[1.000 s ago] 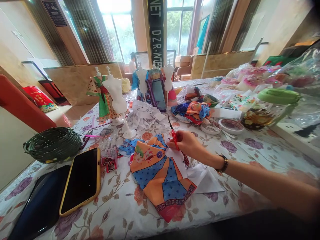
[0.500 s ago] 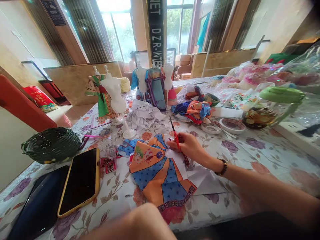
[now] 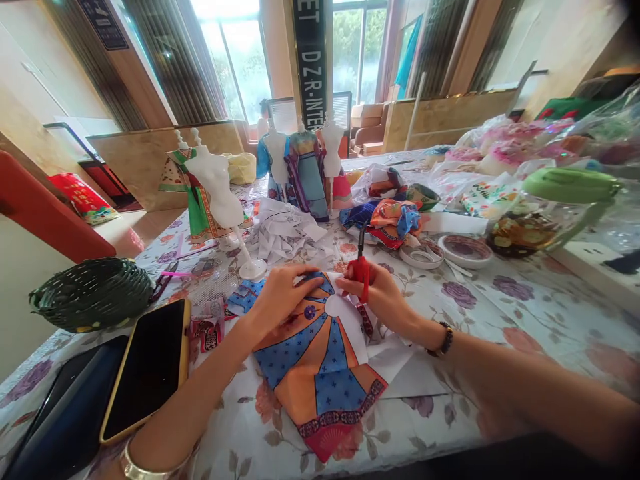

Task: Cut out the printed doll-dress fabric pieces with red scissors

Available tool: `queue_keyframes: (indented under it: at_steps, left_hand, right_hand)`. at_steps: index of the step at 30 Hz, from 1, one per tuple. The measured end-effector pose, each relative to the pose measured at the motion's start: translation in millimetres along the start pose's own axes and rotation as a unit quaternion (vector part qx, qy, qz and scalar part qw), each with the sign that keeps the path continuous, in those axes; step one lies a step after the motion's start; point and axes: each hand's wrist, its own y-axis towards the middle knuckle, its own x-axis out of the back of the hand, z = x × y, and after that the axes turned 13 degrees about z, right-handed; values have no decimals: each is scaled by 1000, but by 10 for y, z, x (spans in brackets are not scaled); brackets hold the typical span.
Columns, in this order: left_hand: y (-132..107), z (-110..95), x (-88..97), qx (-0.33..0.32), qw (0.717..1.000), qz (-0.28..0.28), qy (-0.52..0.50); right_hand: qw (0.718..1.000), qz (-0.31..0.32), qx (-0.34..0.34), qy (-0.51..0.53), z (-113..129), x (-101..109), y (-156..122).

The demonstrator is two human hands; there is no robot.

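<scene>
An orange and blue printed fabric piece point(image 3: 336, 387) lies in front of me, with a dark patterned border and a round white spot near its top. My left hand point(image 3: 285, 293) is closed on its upper left edge, thumb and fingers pinching the cloth. Red-handled scissors point(image 3: 361, 267) are in my right hand point(image 3: 383, 297), dark blades pointing up and away. That hand's fingertips are at the white upper edge of the fabric. Under its right side lies white paper or cloth point(image 3: 405, 370). Another blue patterned piece point(image 3: 243, 298) shows beyond my left wrist.
A phone in a yellow case point(image 3: 147, 373), a dark glossy tablet-like object point(image 3: 60, 413) and a green woven basket point(image 3: 90, 293) are on the left. Ahead stand a white mannequin point(image 3: 220, 190), dressed mannequins point(image 3: 307, 173) and white scraps point(image 3: 285, 230). Tape rolls point(image 3: 465, 251) lie right.
My left hand has come up from the lower edge onto the fabric's upper left edge. The scissors in my right hand have turned more upright, their handles now facing me.
</scene>
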Motion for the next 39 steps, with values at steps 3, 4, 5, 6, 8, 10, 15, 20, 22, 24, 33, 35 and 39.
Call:
queue_keyframes:
  at_steps: [3,4,5,6,8,10,15,20,22,24,33,35,39]
  left_hand:
    - [-10,16,-15,18,998,25,-54]
    - [-19,1,-15,22,997,25,-74]
    - [-30,-21,-13,26,995,23,-94]
    - [-44,-50,-13,29,993,16,-115]
    - [-83,-113,-20,33,988,1,-153]
    - [-127,-166,-45,36,982,-11,-185]
    - [-208,-192,-140,27,979,-56,-194]
    - [-264,-143,-142,-10,984,-122,-129]
    - [-285,-143,-128,-17,984,-132,-115]
    - [-300,-156,-118,-22,986,-133,-95]
    - [-323,-160,-112,4,990,-115,-80]
    - [-344,-165,-101,31,987,-98,-124]
    - [-376,-217,-85,66,972,-82,-212]
  right_hand:
    - [999,1,19,38,13,14,0]
    - [998,1,23,50,12,19,0]
    - [998,1,27,62,11,24,-1]
    - [997,1,30,73,11,29,-4]
    - [995,-2,34,95,14,38,-16]
    - [993,-4,36,112,19,43,-35]
    - [990,2,34,137,37,28,-85]
    - [991,21,-3,130,104,9,-122]
    - [992,34,-15,123,125,31,-134]
    - [993,57,-21,102,131,77,-147]
    - [985,132,-40,-100,120,335,-223]
    - [973,139,-28,-181,136,356,-246]
    - [936,143,-32,-320,164,339,-292]
